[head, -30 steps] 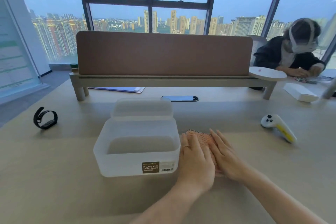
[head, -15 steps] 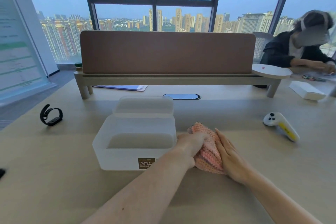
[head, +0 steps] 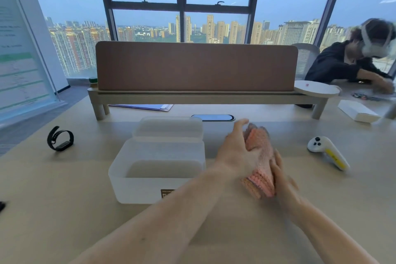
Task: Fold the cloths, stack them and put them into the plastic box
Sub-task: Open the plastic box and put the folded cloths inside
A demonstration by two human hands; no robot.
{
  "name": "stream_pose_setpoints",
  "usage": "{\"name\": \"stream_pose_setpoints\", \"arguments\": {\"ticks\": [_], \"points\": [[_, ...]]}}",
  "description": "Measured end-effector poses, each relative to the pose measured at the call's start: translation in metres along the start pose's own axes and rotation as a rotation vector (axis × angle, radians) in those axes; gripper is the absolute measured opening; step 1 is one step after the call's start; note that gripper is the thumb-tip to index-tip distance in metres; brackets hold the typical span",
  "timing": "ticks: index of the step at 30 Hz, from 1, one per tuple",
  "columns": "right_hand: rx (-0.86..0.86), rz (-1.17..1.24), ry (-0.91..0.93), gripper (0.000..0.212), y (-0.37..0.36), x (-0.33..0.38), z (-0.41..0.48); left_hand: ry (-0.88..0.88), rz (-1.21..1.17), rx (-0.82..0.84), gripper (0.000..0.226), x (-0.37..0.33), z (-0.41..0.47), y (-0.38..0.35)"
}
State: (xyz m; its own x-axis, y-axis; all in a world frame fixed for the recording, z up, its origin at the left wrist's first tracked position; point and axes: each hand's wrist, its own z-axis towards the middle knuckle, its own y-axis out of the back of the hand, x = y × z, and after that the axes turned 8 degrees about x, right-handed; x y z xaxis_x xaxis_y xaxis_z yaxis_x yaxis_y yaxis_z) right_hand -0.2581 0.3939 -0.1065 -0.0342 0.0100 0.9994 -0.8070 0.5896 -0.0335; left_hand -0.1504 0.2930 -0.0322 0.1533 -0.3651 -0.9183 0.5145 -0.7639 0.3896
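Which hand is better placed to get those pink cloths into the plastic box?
Probably the left hand: it grips the cloths on the side next to the open box. The right hand presses from the far side.

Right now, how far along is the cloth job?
Done: the pink cloths look folded and stacked. In hand: left hand and right hand hold the stack tilted on edge, right of the plastic box. Left: the box holds nothing yet; the stack has to go in.

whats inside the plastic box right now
Nothing shows inside the box; its frosted front wall hides the near floor. The cloths are outside it, held between the left hand and right hand.
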Motion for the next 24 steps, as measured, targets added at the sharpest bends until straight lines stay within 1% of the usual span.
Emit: {"name": "stream_pose_setpoints", "arguments": {"ticks": [2, 3, 4, 5, 6, 8, 10, 12, 14, 16, 19, 21, 22, 24], "points": [[0.137, 0.368, -0.045, 0.063, -0.003, 0.025, -0.009, -0.007, -0.217, 0.028, 0.074, -0.012, -0.002, 0.020], [0.202, 0.491, -0.069, 0.060, -0.006, 0.039, -0.012, 0.006, -0.324, 0.042, 0.073, -0.017, -0.004, 0.033], [0.254, 0.558, -0.070, 0.057, -0.011, 0.053, -0.014, 0.023, -0.396, 0.046, 0.072, -0.019, -0.006, 0.047], [0.279, 0.563, -0.059, 0.057, -0.017, 0.065, -0.014, 0.035, -0.426, 0.042, 0.071, -0.020, -0.009, 0.060], [0.292, 0.517, -0.053, 0.056, -0.026, 0.079, -0.014, 0.046, -0.425, 0.030, 0.067, -0.018, -0.012, 0.073], [0.306, 0.371, -0.060, 0.049, -0.047, 0.096, -0.006, 0.044, -0.387, -0.010, 0.054, -0.014, -0.021, 0.096], [0.291, 0.202, -0.068, 0.043, -0.074, 0.108, 0.005, 0.051, -0.357, -0.087, 0.036, -0.008, -0.030, 0.123], [0.295, 0.048, -0.058, 0.040, -0.104, 0.116, 0.020, 0.079, -0.322, -0.163, 0.028, 0.000, -0.039, 0.154], [0.324, -0.090, -0.045, 0.037, -0.135, 0.122, 0.031, 0.133, -0.214, -0.212, 0.030, 0.010, -0.047, 0.182], [0.363, -0.226, -0.074, 0.032, -0.159, 0.122, 0.038, 0.191, -0.048, -0.251, 0.039, 0.023, -0.054, 0.199], [0.419, -0.451, -0.153, 0.015, -0.180, 0.106, 0.044, 0.292, 0.163, -0.202, 0.055, 0.048, -0.060, 0.205], [0.431, -0.524, -0.208, 0.018, -0.185, 0.095, 0.045, 0.354, 0.266, -0.151, 0.064, 0.066, -0.058, 0.204], [0.422, -0.556, -0.230, 0.023, -0.186, 0.091, 0.047, 0.369, 0.320, -0.132, 0.066, 0.072, -0.056, 0.202], [0.403, -0.659, -0.262, 0.056, -0.188, 0.084, 0.050, 0.367, 0.434, -0.100, 0.067, 0.080, -0.052, 0.197]]}}
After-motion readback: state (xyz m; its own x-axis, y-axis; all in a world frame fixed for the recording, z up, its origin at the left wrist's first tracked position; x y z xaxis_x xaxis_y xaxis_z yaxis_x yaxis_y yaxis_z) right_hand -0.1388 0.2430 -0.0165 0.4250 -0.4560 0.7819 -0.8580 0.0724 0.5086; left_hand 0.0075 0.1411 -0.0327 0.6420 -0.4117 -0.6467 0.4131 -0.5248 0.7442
